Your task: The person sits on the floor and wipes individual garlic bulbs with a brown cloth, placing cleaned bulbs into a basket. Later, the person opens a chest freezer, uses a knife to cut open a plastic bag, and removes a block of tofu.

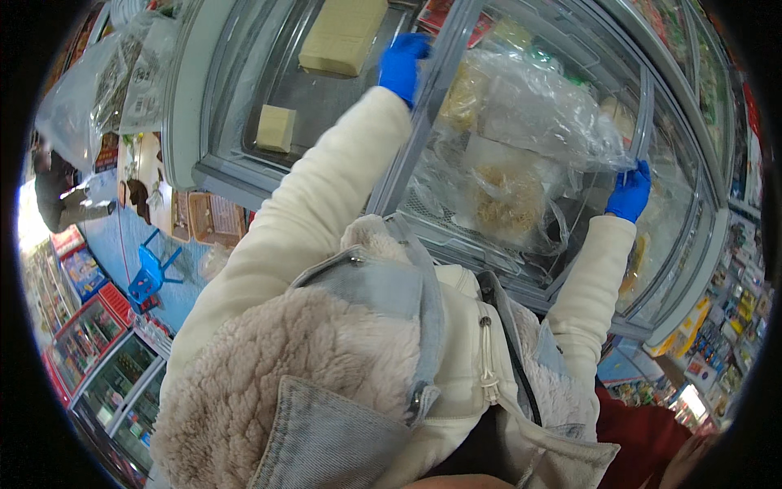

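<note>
My left hand (403, 68), in a blue glove, is blurred beside the grey frame (421, 91) of a glass lid on a display chiller. Its grip is unclear. To its left, a metal tray (287, 85) bears a large pale block, likely tofu (342, 36), and a small cut block (276, 128). My right hand (629, 192), also blue-gloved, has its fingers closed at the corner of a crumpled clear plastic bag (544, 116). Below that bag lies a bundle of thin noodles (507, 198) in clear plastic.
More plastic bags (91, 91) hang at upper left. A blue stool (149, 272) stands on the blue floor (189, 269) near a wicker basket (217, 219). A person (55, 189) is at far left; someone in red clothing (641, 428) is close at lower right. Stocked shelves (727, 330) line the right.
</note>
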`<state>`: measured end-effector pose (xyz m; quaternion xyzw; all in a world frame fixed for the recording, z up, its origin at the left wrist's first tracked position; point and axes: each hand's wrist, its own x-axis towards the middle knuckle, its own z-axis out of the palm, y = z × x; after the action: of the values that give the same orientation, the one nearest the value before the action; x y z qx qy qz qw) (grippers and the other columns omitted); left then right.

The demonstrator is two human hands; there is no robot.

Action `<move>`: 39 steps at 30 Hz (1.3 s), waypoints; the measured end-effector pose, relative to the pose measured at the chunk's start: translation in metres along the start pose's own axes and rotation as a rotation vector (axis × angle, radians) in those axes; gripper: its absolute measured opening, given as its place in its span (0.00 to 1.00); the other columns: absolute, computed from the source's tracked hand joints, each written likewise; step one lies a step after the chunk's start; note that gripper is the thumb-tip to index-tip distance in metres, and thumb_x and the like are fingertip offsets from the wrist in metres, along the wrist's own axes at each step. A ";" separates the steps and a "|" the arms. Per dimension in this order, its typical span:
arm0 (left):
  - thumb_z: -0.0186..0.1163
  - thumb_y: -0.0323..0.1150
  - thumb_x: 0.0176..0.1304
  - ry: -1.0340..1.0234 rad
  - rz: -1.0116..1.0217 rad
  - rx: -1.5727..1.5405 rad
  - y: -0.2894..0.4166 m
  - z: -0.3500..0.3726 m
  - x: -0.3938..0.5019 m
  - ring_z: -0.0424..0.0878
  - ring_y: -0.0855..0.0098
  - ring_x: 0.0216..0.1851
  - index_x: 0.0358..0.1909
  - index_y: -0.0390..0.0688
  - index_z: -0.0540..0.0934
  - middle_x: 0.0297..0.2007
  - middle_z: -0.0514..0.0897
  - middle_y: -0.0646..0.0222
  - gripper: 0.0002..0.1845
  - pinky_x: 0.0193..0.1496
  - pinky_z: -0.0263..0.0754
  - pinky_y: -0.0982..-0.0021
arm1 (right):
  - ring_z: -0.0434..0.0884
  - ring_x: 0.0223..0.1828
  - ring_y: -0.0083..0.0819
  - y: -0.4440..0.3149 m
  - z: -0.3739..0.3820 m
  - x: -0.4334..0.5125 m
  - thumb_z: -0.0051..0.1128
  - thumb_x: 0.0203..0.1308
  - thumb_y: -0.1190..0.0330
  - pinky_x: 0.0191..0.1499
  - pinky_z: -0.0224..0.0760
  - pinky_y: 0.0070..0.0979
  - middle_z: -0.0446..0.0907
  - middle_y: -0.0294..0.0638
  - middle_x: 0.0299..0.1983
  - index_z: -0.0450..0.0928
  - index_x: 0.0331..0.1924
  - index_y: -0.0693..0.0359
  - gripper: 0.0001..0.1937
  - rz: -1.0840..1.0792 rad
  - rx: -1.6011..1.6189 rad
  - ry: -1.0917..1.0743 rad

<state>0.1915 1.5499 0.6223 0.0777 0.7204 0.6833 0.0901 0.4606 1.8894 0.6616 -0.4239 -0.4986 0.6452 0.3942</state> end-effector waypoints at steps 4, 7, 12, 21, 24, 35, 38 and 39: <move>0.52 0.27 0.58 0.121 -0.010 -0.091 -0.023 -0.052 -0.013 0.75 0.70 0.41 0.43 0.39 0.75 0.39 0.78 0.66 0.12 0.46 0.68 0.69 | 0.70 0.49 0.32 -0.034 0.028 -0.044 0.45 0.58 0.71 0.56 0.59 0.30 0.71 0.41 0.49 0.68 0.51 0.59 0.16 -0.448 -0.207 -0.080; 0.53 0.24 0.56 0.018 0.063 0.247 -0.049 -0.100 -0.081 0.75 0.72 0.43 0.44 0.39 0.75 0.40 0.77 0.65 0.12 0.49 0.67 0.71 | 0.71 0.50 0.34 -0.035 0.058 -0.064 0.51 0.55 0.71 0.56 0.60 0.30 0.71 0.44 0.51 0.66 0.55 0.60 0.21 -0.651 -0.759 -0.398; 0.55 0.24 0.56 0.172 -0.088 0.463 -0.084 -0.218 -0.172 0.75 0.72 0.43 0.47 0.41 0.75 0.40 0.78 0.65 0.15 0.48 0.68 0.74 | 0.75 0.44 0.36 -0.022 0.061 -0.067 0.55 0.52 0.71 0.51 0.64 0.26 0.77 0.48 0.42 0.75 0.47 0.62 0.16 -0.762 -1.474 -0.622; 0.57 0.34 0.56 0.458 0.014 0.700 -0.071 -0.413 -0.109 0.74 0.68 0.46 0.49 0.41 0.74 0.45 0.77 0.61 0.18 0.50 0.66 0.71 | 0.74 0.42 0.29 -0.060 0.062 -0.141 0.45 0.60 0.73 0.49 0.65 0.25 0.77 0.41 0.40 0.74 0.44 0.67 0.11 -0.669 -0.694 -0.245; 0.58 0.39 0.55 0.298 0.125 0.947 -0.082 -0.440 -0.017 0.72 0.60 0.51 0.52 0.41 0.72 0.49 0.74 0.54 0.23 0.55 0.64 0.67 | 0.74 0.42 0.29 -0.018 0.075 -0.210 0.45 0.60 0.73 0.49 0.65 0.25 0.77 0.41 0.40 0.74 0.43 0.67 0.11 -0.400 -0.656 -0.252; 0.53 0.50 0.55 0.160 -0.001 1.070 -0.093 -0.427 0.077 0.64 0.51 0.57 0.57 0.49 0.68 0.56 0.69 0.56 0.29 0.60 0.58 0.57 | 0.74 0.42 0.26 0.078 0.140 -0.393 0.44 0.60 0.75 0.51 0.62 0.23 0.77 0.38 0.37 0.75 0.37 0.64 0.07 0.005 -0.797 -0.737; 0.55 0.50 0.54 0.211 -0.035 1.023 -0.087 -0.421 0.076 0.65 0.50 0.56 0.56 0.50 0.69 0.54 0.70 0.56 0.29 0.59 0.59 0.56 | 0.74 0.42 0.26 0.081 0.143 -0.391 0.43 0.60 0.75 0.50 0.62 0.24 0.76 0.38 0.37 0.75 0.37 0.65 0.07 0.061 -0.741 -0.677; 0.55 0.50 0.54 0.231 -0.057 1.005 -0.084 -0.419 0.074 0.65 0.51 0.56 0.56 0.50 0.69 0.54 0.70 0.54 0.29 0.58 0.60 0.57 | 0.74 0.42 0.26 0.083 0.145 -0.389 0.43 0.60 0.75 0.50 0.62 0.24 0.76 0.38 0.36 0.75 0.37 0.65 0.07 0.068 -0.725 -0.674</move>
<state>0.0218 1.1565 0.5581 0.0158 0.9668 0.2542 -0.0200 0.4455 1.4661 0.6612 -0.3176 -0.7765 0.5440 0.0171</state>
